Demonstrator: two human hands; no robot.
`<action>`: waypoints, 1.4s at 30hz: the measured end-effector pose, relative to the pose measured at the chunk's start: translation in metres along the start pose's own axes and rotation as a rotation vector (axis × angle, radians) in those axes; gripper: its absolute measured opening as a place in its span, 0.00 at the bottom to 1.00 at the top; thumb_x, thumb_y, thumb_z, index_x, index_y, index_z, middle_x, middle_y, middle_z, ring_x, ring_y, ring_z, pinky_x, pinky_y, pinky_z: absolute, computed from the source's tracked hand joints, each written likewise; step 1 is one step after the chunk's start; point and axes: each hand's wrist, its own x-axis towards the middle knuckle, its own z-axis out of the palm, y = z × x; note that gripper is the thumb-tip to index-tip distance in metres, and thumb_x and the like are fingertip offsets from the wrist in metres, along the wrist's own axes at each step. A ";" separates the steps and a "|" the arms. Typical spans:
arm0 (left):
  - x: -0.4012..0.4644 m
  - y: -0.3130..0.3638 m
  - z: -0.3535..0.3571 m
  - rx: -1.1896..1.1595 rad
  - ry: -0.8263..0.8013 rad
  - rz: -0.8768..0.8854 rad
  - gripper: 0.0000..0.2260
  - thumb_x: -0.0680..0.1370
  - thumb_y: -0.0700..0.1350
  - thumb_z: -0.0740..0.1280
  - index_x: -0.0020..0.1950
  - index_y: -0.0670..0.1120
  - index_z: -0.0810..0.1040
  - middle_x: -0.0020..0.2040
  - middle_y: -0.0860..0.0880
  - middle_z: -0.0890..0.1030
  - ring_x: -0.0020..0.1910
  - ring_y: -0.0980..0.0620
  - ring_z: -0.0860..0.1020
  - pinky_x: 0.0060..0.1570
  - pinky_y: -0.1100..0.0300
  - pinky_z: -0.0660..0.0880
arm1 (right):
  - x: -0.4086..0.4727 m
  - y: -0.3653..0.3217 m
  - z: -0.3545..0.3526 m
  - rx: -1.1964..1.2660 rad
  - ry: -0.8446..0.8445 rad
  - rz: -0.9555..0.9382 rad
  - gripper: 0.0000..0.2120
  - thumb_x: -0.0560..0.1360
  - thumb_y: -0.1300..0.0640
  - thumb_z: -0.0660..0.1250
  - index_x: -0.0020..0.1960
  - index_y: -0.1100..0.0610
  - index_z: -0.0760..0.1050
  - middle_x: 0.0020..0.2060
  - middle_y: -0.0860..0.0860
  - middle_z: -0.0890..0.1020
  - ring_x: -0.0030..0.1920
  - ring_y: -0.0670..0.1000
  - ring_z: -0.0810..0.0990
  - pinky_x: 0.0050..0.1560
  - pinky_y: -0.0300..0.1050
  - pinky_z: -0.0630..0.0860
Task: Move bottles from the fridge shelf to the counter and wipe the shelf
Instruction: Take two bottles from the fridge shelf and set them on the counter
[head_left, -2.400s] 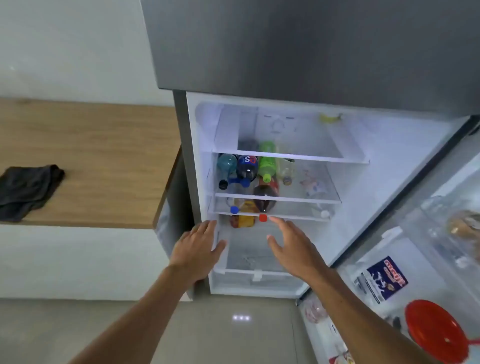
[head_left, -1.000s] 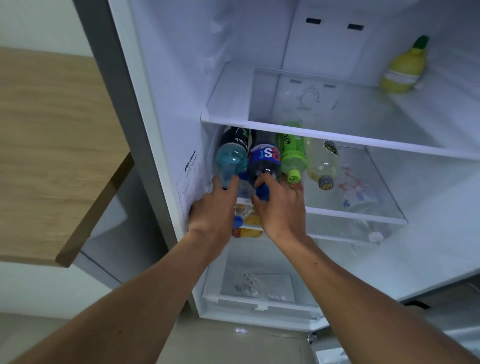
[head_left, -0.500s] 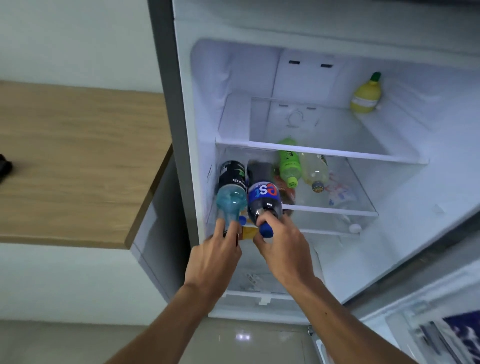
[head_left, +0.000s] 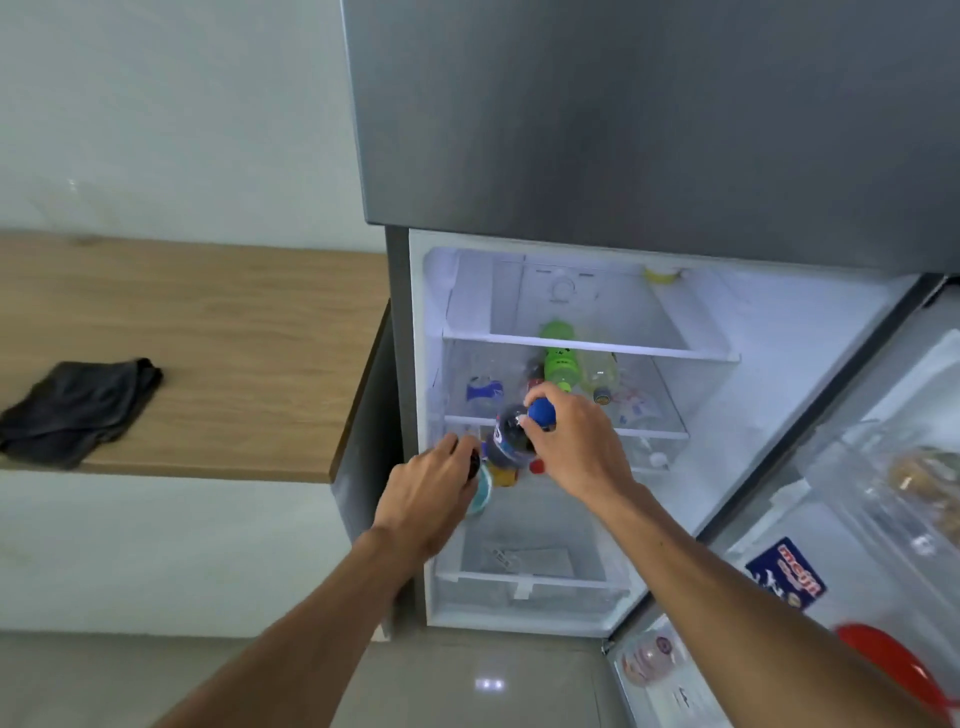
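Now both hands are clear of the shelf (head_left: 566, 423), each with a bottle that lay on it half a second ago. Right hand (head_left: 582, 452) grasps the cola bottle (head_left: 511, 436) at its neck; blue cap (head_left: 542, 413) points up and right, long axis slanting down-left. Left hand (head_left: 431, 493) is clenched on the teal bottle (head_left: 480, 491), mostly hidden, its axis unclear. Green bottle (head_left: 561, 361) and pale bottle (head_left: 600, 376) remain on the shelf, caps toward the door. Counter (head_left: 234, 338) with cloth (head_left: 78, 410) lies left.
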 end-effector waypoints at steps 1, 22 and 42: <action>-0.005 -0.001 -0.004 -0.005 -0.058 -0.002 0.09 0.79 0.51 0.61 0.56 0.51 0.67 0.53 0.51 0.77 0.47 0.48 0.80 0.44 0.50 0.79 | 0.002 -0.003 -0.008 0.000 -0.051 0.051 0.05 0.74 0.50 0.70 0.49 0.47 0.76 0.46 0.49 0.82 0.44 0.55 0.78 0.43 0.47 0.75; -0.109 -0.018 -0.191 -0.032 -0.266 -0.165 0.07 0.72 0.47 0.68 0.49 0.50 0.76 0.42 0.52 0.79 0.38 0.53 0.76 0.34 0.62 0.69 | -0.060 -0.120 -0.116 -0.205 -0.627 -0.268 0.08 0.66 0.45 0.69 0.44 0.45 0.79 0.38 0.44 0.78 0.37 0.46 0.76 0.39 0.44 0.69; 0.033 -0.201 -0.344 -0.004 -0.096 -0.164 0.08 0.71 0.49 0.70 0.48 0.50 0.79 0.45 0.49 0.81 0.45 0.49 0.78 0.46 0.52 0.76 | 0.115 -0.329 -0.044 -0.033 -0.353 -0.209 0.11 0.78 0.53 0.63 0.48 0.61 0.76 0.42 0.56 0.80 0.37 0.55 0.79 0.35 0.47 0.74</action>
